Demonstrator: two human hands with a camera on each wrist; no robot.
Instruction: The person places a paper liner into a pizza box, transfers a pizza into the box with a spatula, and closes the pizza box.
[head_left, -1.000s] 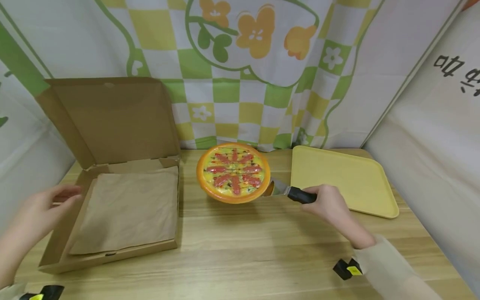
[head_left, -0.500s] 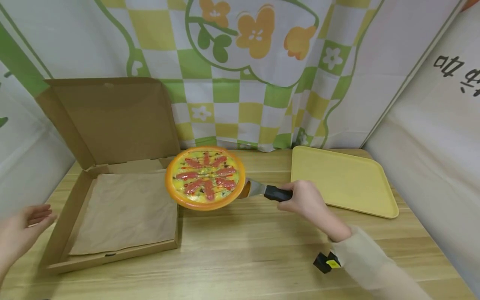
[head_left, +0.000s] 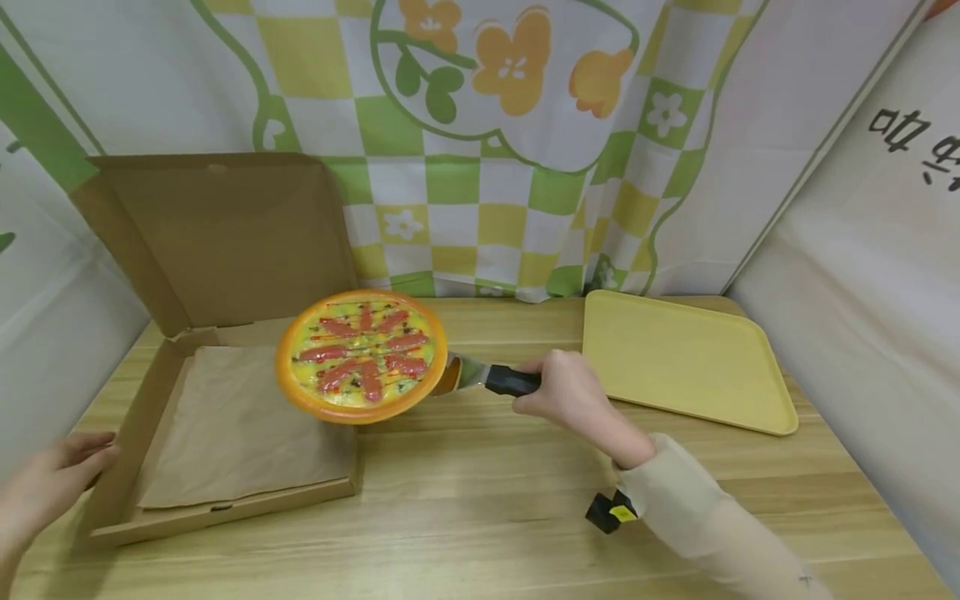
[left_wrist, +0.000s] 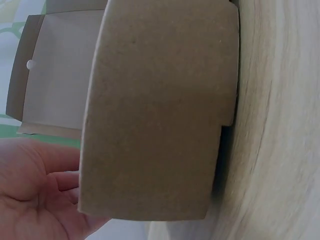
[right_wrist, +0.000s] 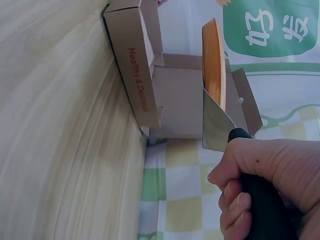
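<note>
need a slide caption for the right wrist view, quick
Right grip holding a black-handled spatula with a pizza on its blade, an open cardboard box beyond.

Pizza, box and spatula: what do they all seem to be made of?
Pizza: probably molded plastic or rubber, as the glossy top and smooth, even orange rim suggest.
Box: matte brown cardboard, with visible folds and cut edges.
Spatula blade: likely metal, grey with a soft sheen.
Its handle: solid black, perhaps plastic or rubber; the look doesn't settle which.
</note>
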